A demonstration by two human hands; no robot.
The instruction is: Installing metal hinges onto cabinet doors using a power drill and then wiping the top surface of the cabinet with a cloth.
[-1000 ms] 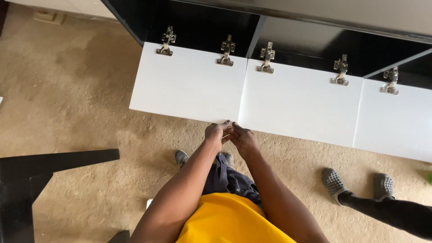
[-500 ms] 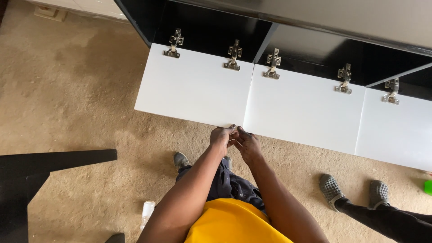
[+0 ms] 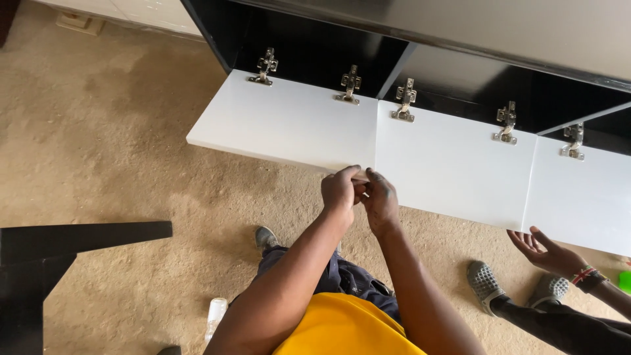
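Note:
Both my hands meet at the front edge of the left white cabinet door (image 3: 282,125), right by the seam with the middle door (image 3: 453,161). My left hand (image 3: 339,190) grips the edge with curled fingers. My right hand (image 3: 380,200) is pressed beside it, fingers pinched at the same spot; whatever small part sits between them is hidden. The doors hang open and flat from a black cabinet (image 3: 315,46) on metal hinges (image 3: 348,85).
A third white door (image 3: 578,190) lies at the right. Another person's open hand (image 3: 549,253) reaches under it, their grey shoes (image 3: 486,283) on the beige carpet. A black panel (image 3: 72,240) lies at left, and a small white bottle (image 3: 215,312) is near my leg.
The view has shifted right and closer. My hands stay together at the door edge. Another person's hand has come into view at the right.

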